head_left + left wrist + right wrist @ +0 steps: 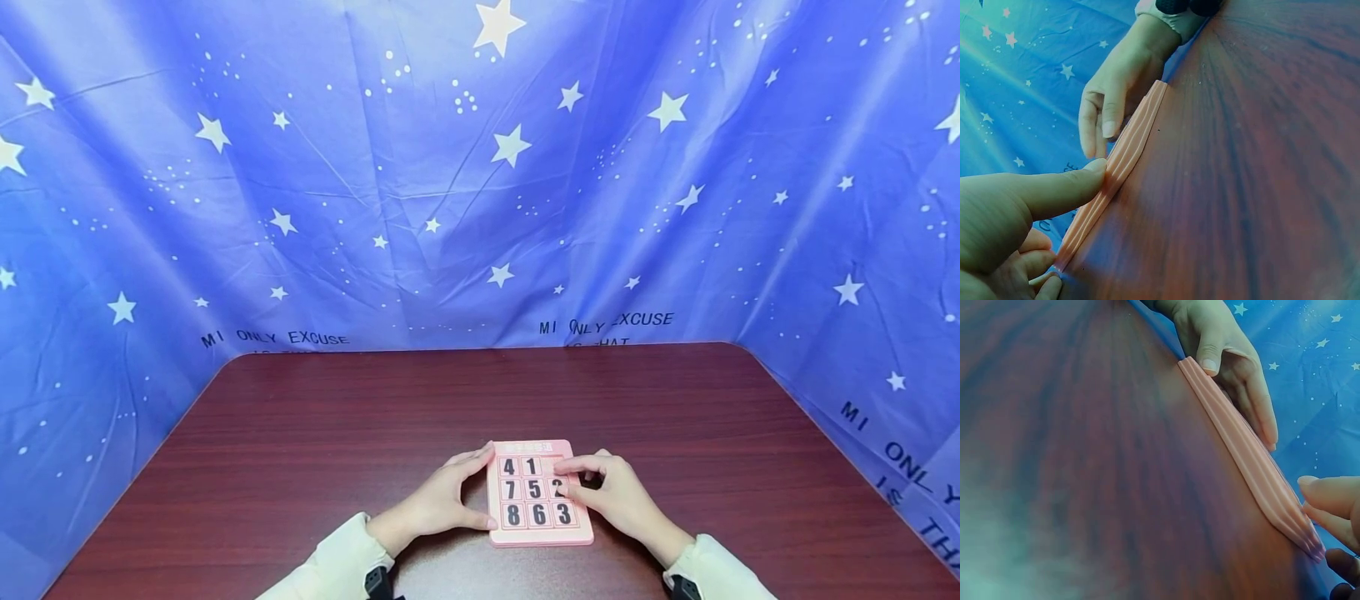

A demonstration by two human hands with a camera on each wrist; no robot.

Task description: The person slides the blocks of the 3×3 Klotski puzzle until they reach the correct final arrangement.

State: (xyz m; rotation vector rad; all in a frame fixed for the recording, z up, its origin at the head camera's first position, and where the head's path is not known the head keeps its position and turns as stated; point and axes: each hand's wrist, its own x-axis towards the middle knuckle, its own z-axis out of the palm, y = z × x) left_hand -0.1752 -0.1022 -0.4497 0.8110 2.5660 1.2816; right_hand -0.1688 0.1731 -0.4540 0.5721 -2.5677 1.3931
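Observation:
A pink number sliding puzzle (536, 538) lies flat on the table, its black-numbered tiles in a three-by-three grid. Rows read 4, 1 and a gap at the top right; 7, 5, 2; then 8, 6, 3. My left hand (437, 498) holds the left side, thumb near the lower corner and fingers at the upper one. In the left wrist view its thumb (1063, 192) presses the ridged side. From the right, my right hand (622, 498) reaches over the puzzle, index fingertip at the gap and thumb tip on the 2 tile (557, 483), partly covering it.
The dark red-brown wooden table (360, 408) extends around the puzzle. Behind it and along both sides hangs a blue curtain (420, 167) with white stars and printed words. Black wrist straps (378, 582) show at the pale sleeves (337, 558).

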